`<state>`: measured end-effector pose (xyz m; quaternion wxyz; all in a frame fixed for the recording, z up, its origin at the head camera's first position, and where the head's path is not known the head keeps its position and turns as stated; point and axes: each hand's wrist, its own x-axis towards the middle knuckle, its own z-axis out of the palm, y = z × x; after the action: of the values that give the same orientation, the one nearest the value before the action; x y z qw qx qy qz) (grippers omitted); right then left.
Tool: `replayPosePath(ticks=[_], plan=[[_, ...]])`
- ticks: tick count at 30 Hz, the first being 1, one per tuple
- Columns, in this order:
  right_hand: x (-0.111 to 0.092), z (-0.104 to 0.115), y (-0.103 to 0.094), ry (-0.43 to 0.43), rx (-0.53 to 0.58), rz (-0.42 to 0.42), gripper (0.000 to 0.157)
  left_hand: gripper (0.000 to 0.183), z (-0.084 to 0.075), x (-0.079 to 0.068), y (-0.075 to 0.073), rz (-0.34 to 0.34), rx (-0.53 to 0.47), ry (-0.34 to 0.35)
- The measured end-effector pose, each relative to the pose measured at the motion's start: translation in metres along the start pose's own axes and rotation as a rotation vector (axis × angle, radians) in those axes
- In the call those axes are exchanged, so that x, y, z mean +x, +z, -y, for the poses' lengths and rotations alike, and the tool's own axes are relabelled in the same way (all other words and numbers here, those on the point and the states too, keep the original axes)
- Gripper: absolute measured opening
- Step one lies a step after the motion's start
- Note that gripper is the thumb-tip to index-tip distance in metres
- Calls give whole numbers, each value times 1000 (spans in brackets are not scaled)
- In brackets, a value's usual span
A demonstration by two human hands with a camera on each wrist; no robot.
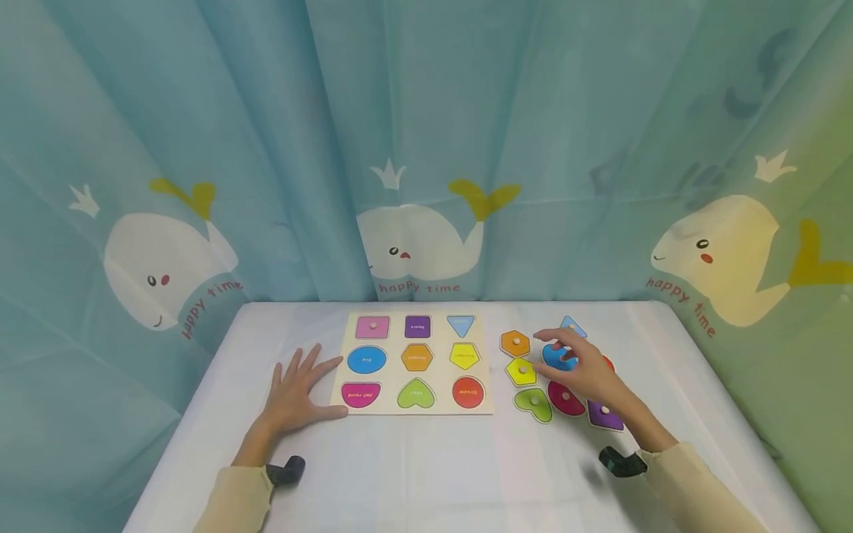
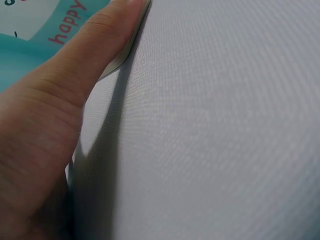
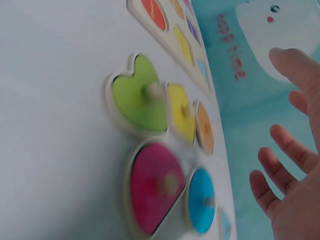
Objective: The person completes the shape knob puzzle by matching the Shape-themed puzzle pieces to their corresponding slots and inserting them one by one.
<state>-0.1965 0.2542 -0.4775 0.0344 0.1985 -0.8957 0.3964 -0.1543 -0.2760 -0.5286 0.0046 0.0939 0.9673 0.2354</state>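
Seen from the person's side, the cream board [image 1: 392, 376] carries a pink rectangle [image 1: 366, 330] at ten o'clock, purple square [image 1: 418, 332] at twelve, pale blue triangle [image 1: 461, 326] at two, yellow pentagon [image 1: 465, 360] at three, red circle [image 1: 469, 397] at four, green heart [image 1: 416, 399] at six, magenta half-round [image 1: 361, 400] at eight, blue oval [image 1: 366, 360] at nine. Loose pieces [image 1: 574, 403] at its three o'clock wear orange, yellow, green, magenta, blue and purple. I see beige sleeves [image 1: 236, 500] and, at twelve, a teal curtain [image 1: 566, 244] patterned with white whales [image 1: 423, 240].

Curtain [image 1: 426, 96]: "happy time"; board [image 1: 393, 376]: "Half round", "Circular".
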Motion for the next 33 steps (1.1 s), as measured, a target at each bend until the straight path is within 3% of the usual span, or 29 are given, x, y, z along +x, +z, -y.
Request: replayPosePath(ticks=[9, 19, 28, 33], plan=[[-46, -24, -16, 131, -72, -69, 55, 97, -1, 0, -6, 12, 10, -9], [-82, -48, -21, 172, -107, -120, 50, 98, 2, 1, -2, 11, 9, -18], [-98, -63, -25, 189, -148, -138, 36, 100, 8, 5, 4, 23, 14, -30], [-102, -65, -25, 209, -160, -108, 28, 99, 9, 6, 6, 25, 13, -32]])
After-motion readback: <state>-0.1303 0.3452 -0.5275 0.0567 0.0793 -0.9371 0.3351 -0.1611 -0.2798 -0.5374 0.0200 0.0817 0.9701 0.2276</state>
